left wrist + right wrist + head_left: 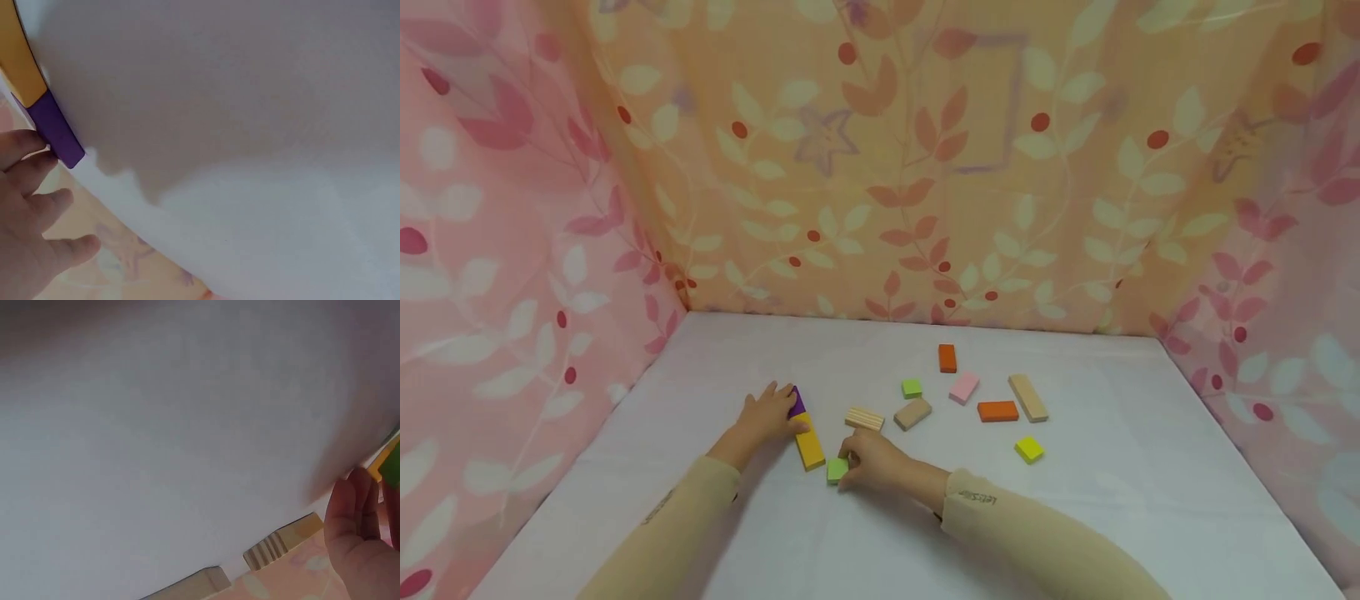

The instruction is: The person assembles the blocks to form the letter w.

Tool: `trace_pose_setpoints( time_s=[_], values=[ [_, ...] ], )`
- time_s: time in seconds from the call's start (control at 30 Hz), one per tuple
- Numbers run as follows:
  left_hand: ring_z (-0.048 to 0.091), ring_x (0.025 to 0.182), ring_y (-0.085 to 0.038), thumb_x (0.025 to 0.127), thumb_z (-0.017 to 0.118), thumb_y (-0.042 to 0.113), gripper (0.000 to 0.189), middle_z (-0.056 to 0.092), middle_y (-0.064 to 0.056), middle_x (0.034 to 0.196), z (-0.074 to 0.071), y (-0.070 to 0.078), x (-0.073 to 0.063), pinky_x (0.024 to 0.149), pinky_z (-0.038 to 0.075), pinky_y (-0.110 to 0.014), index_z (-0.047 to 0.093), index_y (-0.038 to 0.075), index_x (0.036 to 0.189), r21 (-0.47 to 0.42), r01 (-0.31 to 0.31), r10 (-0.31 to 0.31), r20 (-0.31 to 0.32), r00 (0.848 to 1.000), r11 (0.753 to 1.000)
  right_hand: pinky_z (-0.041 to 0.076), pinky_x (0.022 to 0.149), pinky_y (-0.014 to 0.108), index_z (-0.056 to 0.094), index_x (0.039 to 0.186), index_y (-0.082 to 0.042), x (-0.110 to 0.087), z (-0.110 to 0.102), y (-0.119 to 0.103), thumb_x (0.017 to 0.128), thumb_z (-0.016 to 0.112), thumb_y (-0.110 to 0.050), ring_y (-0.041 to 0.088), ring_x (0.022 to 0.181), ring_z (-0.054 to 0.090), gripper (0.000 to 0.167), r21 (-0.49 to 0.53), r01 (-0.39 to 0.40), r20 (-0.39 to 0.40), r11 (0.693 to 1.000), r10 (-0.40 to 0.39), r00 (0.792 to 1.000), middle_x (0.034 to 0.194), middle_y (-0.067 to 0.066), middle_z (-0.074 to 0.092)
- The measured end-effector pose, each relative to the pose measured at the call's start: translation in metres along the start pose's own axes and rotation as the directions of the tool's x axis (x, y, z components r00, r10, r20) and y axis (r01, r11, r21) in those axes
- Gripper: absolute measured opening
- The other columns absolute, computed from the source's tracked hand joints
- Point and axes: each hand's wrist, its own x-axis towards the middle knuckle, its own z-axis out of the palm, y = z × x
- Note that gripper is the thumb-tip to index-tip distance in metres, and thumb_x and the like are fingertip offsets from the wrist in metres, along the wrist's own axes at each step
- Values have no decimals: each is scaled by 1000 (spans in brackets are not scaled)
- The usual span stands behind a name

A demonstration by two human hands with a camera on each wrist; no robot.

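Note:
My left hand (767, 414) has its fingers spread, with fingertips against the purple block (797, 403); the left wrist view shows those fingertips at the side of the purple block (55, 128). Its thumb lies by the yellow block (809, 447), which sits end to end with the purple one in a slanting line. Just right of the yellow block's near end, my right hand (876, 460) pinches a small light green block (837, 472) between thumb and fingers. Only part of that green block (392, 465) appears at the right wrist view's edge.
Beyond my right hand lie a striped wooden block (864, 418), a plain wooden block (913, 413) and another green block (912, 388). Farther right are a pink block (965, 388), orange blocks (997, 411), a long wooden block (1027, 397) and a bright yellow block (1029, 450). Patterned curtains (895, 167) surround the white table.

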Motion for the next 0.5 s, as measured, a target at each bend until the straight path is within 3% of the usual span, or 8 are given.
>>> trace_pose_setpoints(
  time_s=[0.1,0.23,0.5],
  values=[
    [19,141,-47,89,67,45,81,30,-28,151,2,2,-3,106,15,-71,41,-12,140,-51,11,-10,26,1000,999,43,63,18,70,93,-1,2,2,1,73,86,-14,5,70,44,29,3,-8,9,1000,8,1000,75,-5,53],
    [19,141,-47,86,69,47,87,29,-29,151,5,2,-2,105,15,-72,39,-13,140,-55,0,1,20,1000,998,42,62,18,69,90,-1,3,2,-1,71,87,-13,5,70,44,28,-8,-12,12,1000,12,1000,75,-4,52],
    [21,141,-46,86,70,47,85,29,-28,151,9,-1,0,105,18,-71,40,-12,141,-55,5,-6,-2,1000,998,45,68,20,71,100,-1,5,0,-3,76,84,-17,6,76,48,32,13,-42,46,999,41,998,81,-2,59]
  ],
)
